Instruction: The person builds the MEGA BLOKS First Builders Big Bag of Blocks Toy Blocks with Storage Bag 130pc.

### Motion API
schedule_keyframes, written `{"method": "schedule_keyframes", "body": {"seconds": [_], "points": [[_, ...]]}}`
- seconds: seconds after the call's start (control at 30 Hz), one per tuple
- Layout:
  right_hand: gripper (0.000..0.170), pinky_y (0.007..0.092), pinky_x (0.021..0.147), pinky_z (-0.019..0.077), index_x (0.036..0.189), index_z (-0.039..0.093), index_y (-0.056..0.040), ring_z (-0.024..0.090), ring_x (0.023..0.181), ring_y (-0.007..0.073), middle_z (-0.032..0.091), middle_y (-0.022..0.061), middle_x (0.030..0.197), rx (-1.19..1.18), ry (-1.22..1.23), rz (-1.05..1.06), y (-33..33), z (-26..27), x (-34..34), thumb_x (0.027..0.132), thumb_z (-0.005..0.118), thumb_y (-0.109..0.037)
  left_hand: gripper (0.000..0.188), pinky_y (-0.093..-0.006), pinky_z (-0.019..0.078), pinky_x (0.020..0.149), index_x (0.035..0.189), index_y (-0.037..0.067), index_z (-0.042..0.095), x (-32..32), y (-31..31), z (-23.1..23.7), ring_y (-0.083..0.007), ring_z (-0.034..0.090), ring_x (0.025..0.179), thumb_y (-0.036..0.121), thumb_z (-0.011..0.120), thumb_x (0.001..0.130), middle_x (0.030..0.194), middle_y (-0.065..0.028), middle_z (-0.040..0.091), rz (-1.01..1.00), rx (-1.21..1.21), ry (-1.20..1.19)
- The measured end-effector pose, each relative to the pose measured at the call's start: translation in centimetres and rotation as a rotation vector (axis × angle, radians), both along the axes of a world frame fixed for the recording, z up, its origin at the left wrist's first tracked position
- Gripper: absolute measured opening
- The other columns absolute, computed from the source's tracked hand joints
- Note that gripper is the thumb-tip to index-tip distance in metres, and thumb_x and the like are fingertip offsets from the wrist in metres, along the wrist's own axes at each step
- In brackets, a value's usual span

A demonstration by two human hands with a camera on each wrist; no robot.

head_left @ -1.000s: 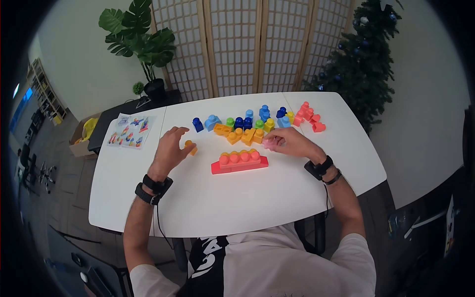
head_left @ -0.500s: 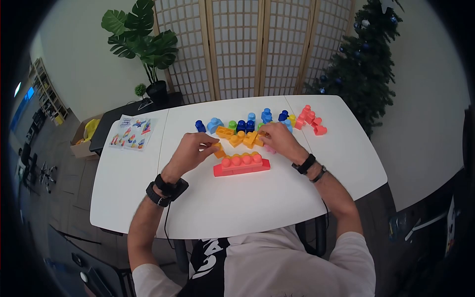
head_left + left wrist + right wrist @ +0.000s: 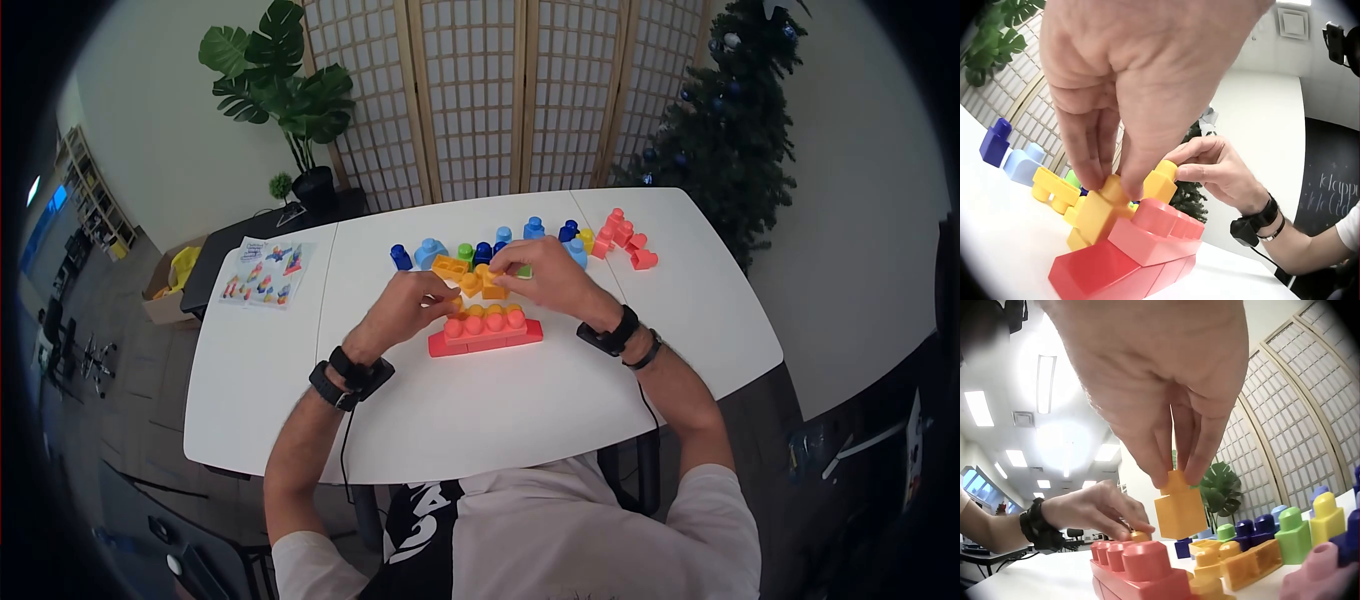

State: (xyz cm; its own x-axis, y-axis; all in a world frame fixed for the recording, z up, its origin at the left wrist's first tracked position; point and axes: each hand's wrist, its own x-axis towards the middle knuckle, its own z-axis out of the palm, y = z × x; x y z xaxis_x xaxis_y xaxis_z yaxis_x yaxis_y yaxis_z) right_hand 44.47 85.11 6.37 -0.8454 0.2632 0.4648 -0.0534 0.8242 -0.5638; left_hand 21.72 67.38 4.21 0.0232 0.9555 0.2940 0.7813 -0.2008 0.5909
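A red block assembly [image 3: 484, 337], a wide base with a row of round studs on top, lies mid-table with orange studs along its far side. My left hand [image 3: 415, 305] pinches an orange block [image 3: 1099, 212] by its stud, at the assembly's left end and right against the red side. Thumb and fingertips of my right hand [image 3: 548, 280] pinch another orange block [image 3: 1181, 514] by its top, held raised above the far side of the red studs. A pink block [image 3: 1319, 575] sits low at the right in the right wrist view.
Behind the hands stand several blue, green, yellow and orange blocks, among them a light blue block [image 3: 430, 250] and an orange block [image 3: 450, 266]. Red blocks [image 3: 617, 235] lie at the far right. A printed picture sheet [image 3: 265, 273] lies on the table's left part.
My left hand has taken hold of an orange block and carried it right to the assembly. My right hand has left the pink block, picked up an orange block and moved left.
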Motion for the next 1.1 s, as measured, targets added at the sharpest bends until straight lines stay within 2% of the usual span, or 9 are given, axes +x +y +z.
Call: {"method": "schedule_keyframes", "body": {"seconds": [0.3, 0.53, 0.73, 0.8, 0.93, 1.0, 1.1], "points": [[0.017, 0.0352, 0.082, 0.0607, 0.102, 0.078, 0.0038, 0.077, 0.088, 0.0277, 0.08, 0.0147, 0.099, 0.051, -0.062, 0.096, -0.8, -1.9, -2.0, 0.09, 0.08, -0.008, 0.019, -0.0348, 0.0673, 0.088, 0.111, -0.006, 0.079, -0.3, 0.9, -0.8, -0.0276, 0.079, 0.093, 0.002, 0.082, 0.093, 0.106, -0.0171, 0.08, -0.044, 0.019, -0.026], [0.016, 0.0352, 0.082, 0.0607, 0.101, 0.078, 0.0042, 0.077, 0.089, 0.0285, 0.08, 0.0148, 0.099, 0.073, -0.099, 0.085, -1.2, -1.7, -2.2, 0.09, 0.08, -0.008, 0.018, -0.0354, 0.0672, 0.087, 0.108, -0.006, 0.08, -0.1, 0.7, -0.7, -0.0276, 0.079, 0.09, 0.004, 0.083, 0.093, 0.102, -0.0166, 0.08, -0.017, 0.03, -0.006], [0.023, 0.0379, 0.083, 0.0601, 0.106, 0.078, 0.0027, 0.076, 0.092, 0.0306, 0.077, 0.0159, 0.101, 0.056, -0.091, 0.07, -0.7, -1.3, -1.4, 0.089, 0.081, -0.012, 0.026, -0.0359, 0.0662, 0.09, 0.121, -0.003, 0.076, -0.1, 0.7, -1.0, -0.027, 0.078, 0.101, 0.008, 0.079, 0.098, 0.113, -0.0166, 0.078, -0.029, -0.012, 0.023], [0.025, 0.0412, 0.082, 0.0587, 0.11, 0.077, 0.0009, 0.073, 0.092, 0.0328, 0.075, 0.0158, 0.101, 0.136, -0.063, 0.076, -0.4, -1.7, -1.4, 0.089, 0.078, -0.014, 0.032, -0.0367, 0.0651, 0.091, 0.129, -0.001, 0.071, -0.6, 0.9, -2.3, -0.0269, 0.077, 0.107, 0.013, 0.078, 0.101, 0.118, -0.017, 0.076, -0.04, 0.024, -0.004], [0.03, 0.0399, 0.088, 0.0574, 0.118, 0.077, -0.001, 0.071, 0.099, 0.03, 0.073, 0.0144, 0.108, 0.138, -0.148, 0.078, -0.4, -1.6, -1.3, 0.092, 0.079, -0.016, 0.033, -0.0371, 0.064, 0.092, 0.13, -0.001, 0.069, -0.6, 0.9, -1.7, -0.0277, 0.077, 0.106, 0.016, 0.077, 0.103, 0.117, -0.0174, 0.076, -0.076, -0.019, -0.049], [0.03, 0.0408, 0.088, 0.0568, 0.12, 0.078, -0.001, 0.071, 0.101, 0.0301, 0.072, 0.0143, 0.109, 0.062, -0.2, 0.126, -0.3, -1.7, -1.3, 0.094, 0.077, -0.016, 0.033, -0.0362, 0.0631, 0.092, 0.132, -0.001, 0.068, -1.4, 1.1, -2.2, -0.0285, 0.079, 0.1, 0.018, 0.074, 0.105, 0.111, -0.0166, 0.078, -0.095, -0.121, -0.037], [0.028, 0.039, 0.094, 0.055, 0.124, 0.078, -0.0041, 0.068, 0.108, 0.0289, 0.069, 0.0137, 0.113, 0.095, -0.28, 0.158, 0.1, -1.7, -1.3, 0.098, 0.073, -0.014, 0.029, -0.0366, 0.0619, 0.088, 0.13, -0.001, 0.066, -1.3, 1.3, -2.4, -0.0317, 0.079, 0.092, 0.019, 0.068, 0.109, 0.103, -0.0179, 0.079, -0.125, -0.108, -0.055]]}}
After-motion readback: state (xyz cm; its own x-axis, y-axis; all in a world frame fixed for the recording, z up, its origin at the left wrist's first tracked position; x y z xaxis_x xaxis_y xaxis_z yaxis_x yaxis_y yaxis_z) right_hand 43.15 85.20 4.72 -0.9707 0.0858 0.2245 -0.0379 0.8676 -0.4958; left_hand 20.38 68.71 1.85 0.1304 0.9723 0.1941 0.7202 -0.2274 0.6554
